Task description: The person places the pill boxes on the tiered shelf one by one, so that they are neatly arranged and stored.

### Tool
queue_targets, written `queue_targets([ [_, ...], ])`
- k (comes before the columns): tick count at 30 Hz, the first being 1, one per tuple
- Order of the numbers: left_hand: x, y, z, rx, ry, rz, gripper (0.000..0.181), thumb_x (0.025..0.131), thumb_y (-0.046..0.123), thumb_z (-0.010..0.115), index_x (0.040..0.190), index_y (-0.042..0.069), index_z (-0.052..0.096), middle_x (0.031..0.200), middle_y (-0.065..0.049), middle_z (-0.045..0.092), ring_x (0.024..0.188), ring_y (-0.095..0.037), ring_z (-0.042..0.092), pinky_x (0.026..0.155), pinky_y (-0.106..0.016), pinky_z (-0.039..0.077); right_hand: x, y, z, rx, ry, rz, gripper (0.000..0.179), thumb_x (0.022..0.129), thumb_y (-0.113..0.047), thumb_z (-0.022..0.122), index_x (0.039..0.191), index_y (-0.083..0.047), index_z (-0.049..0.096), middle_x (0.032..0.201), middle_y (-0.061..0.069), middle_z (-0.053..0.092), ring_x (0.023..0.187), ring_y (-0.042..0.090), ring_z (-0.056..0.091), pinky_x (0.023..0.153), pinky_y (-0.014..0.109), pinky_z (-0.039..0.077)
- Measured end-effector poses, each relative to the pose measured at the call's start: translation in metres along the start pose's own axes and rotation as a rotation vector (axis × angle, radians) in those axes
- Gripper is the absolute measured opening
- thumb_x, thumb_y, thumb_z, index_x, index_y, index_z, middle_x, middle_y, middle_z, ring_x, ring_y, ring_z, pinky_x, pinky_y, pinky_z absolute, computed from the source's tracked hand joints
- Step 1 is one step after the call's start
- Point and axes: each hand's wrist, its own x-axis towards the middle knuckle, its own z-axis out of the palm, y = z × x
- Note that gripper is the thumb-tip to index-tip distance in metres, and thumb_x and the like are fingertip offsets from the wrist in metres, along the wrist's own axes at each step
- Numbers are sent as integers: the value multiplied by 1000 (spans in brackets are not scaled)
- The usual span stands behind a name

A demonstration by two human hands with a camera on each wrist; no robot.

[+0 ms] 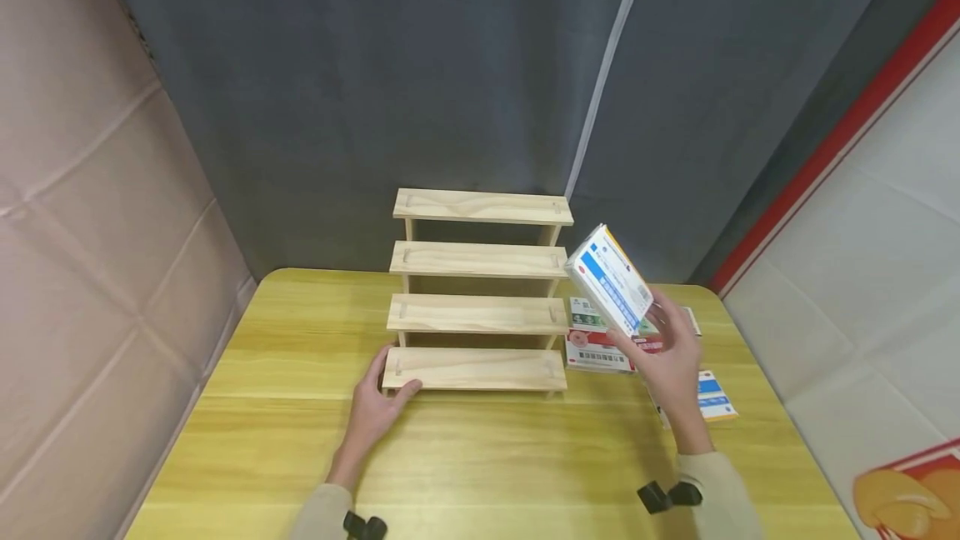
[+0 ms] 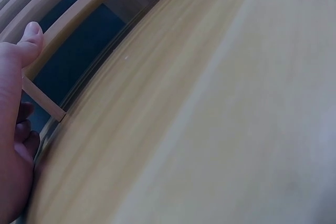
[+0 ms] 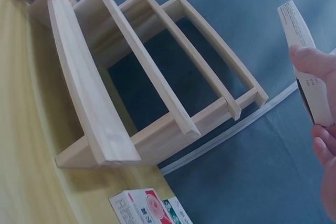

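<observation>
A pale wooden stepped rack (image 1: 477,313) with several tiers stands on the table. My left hand (image 1: 372,408) grips the left end of its lowest shelf (image 1: 474,368), thumb over the front edge and the other fingers at the side. In the left wrist view the thumb (image 2: 32,38) lies on the shelf. My right hand (image 1: 670,357) pinches a white medicine box (image 1: 611,282) with blue stripes and an orange edge, held tilted in the air beside the rack's right side. In the right wrist view the box (image 3: 303,51) sits between thumb and fingers.
More medicine boxes lie right of the rack: a red-and-white box (image 1: 596,352), a green-and-white box (image 1: 585,312) and a blue-and-white box (image 1: 716,397) partly under the right forearm. A dark curtain (image 1: 337,107) hangs behind the yellow wood-grain table (image 1: 480,465).
</observation>
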Motion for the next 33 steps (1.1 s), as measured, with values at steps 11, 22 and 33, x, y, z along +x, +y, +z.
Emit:
queue_targets([
  [11, -3, 29, -5, 21, 3, 0, 83, 85, 15, 83, 153, -2, 37, 145, -24, 55, 129, -39, 58, 112, -50, 48, 15, 1, 24, 100, 34, -41, 74, 74, 15, 81, 141, 9, 51, 133, 25, 51, 118, 5, 56, 106, 13, 48],
  [22, 4, -1, 0, 13, 19, 12, 85, 84, 23, 84, 154, 9, 39, 146, -17, 57, 129, -36, 59, 111, -49, 50, 24, -4, 39, 78, 9, -28, 72, 75, 11, 82, 140, 7, 53, 134, 21, 53, 119, 3, 56, 112, 24, 48],
  [33, 2, -6, -5, 24, 32, 23, 86, 84, 29, 85, 155, 11, 39, 144, -16, 57, 126, -34, 60, 109, -46, 52, 33, -8, 60, 53, -8, -68, 75, 73, 8, 86, 140, 9, 53, 133, 25, 55, 120, 22, 59, 112, 38, 50],
])
